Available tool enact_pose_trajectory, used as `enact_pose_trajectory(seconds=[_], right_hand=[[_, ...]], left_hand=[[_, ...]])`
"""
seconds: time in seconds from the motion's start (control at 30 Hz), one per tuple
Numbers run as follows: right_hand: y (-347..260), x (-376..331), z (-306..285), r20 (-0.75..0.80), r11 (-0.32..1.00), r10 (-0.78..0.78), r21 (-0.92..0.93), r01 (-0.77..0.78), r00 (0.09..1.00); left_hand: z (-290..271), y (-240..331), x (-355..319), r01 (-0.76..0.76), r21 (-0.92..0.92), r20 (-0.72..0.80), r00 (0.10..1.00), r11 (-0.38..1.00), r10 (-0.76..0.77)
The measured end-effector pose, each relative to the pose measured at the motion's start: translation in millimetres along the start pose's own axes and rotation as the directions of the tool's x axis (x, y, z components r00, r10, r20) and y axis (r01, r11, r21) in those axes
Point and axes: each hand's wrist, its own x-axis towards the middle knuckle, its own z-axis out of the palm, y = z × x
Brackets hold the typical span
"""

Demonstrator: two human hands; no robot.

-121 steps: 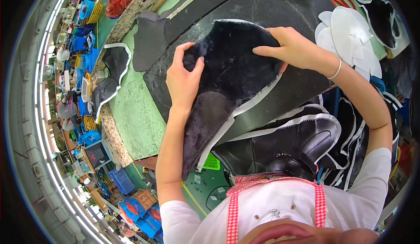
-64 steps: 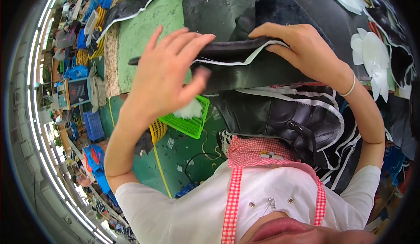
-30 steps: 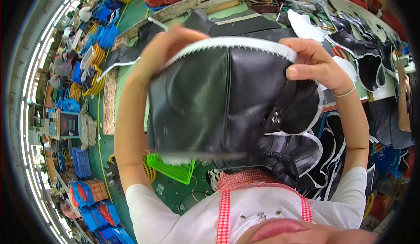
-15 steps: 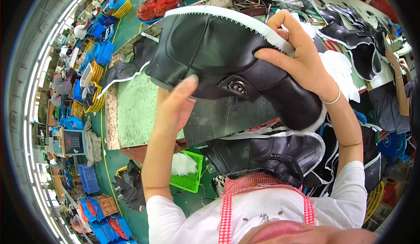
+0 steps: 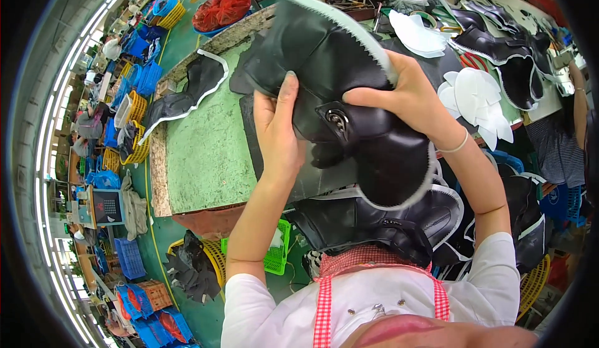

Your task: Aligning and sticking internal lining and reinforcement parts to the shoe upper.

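I hold the black boot piece (image 5: 318,54) between my two hands, buckle side up. My left hand (image 5: 279,123) grips its near left edge, thumb pressed on the leather face; the fingers run behind and are partly hidden. My right hand (image 5: 405,95) clamps the white-edged side, thumb laid flat across the face beside the metal buckle (image 5: 337,121), fingertips out of sight behind.

For sound handling, I judge that both thumbs should bear on smooth leather and clear of the buckle, since hard pressure there could mark the surface. The white edging (image 5: 349,22) looks notched and is best supported from behind, not pinched or pulled. The rounded lower end hangs below my right hand and probably swings if tilted quickly; slow, even wrist motion suits it. Whether that end touches anything beneath, I cannot tell.

Clearance: a second boot piece (image 5: 337,220) lies nearer my body, below both hands. White cut pieces (image 5: 471,95) lie to the right of my right hand, red-handled pliers (image 5: 472,61) beyond them. Bare green tabletop (image 5: 206,154) lies left of my left hand, giving that elbow-side room.
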Motion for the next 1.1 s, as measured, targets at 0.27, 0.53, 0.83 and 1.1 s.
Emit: enact_pose_trajectory(seconds=[0.27,0.53,0.83,1.1], right_hand=[[7,-13,-20,0.206,0.843,0.223,0.450,-0.294,0.953],[-15,-11,-14,0.021,0.968,0.065,0.240,-0.068,0.998],[-15,-2,-32,0.159,0.882,0.088,0.447,-0.151,0.983],[-36,-5,-17,0.074,0.981,-0.068,0.186,0.053,0.995]], left_hand=[[4,14,0,0.029,0.121,0.229,0.972,0.992,-0.056],[2,30,-5,0.137,0.121,0.252,0.954,0.983,-0.164],[22,56,14,-0.019,0.246,0.417,0.905,0.969,-0.088],[35,83,17,-0.230,0.546,0.385,0.923,0.806,0.003]])
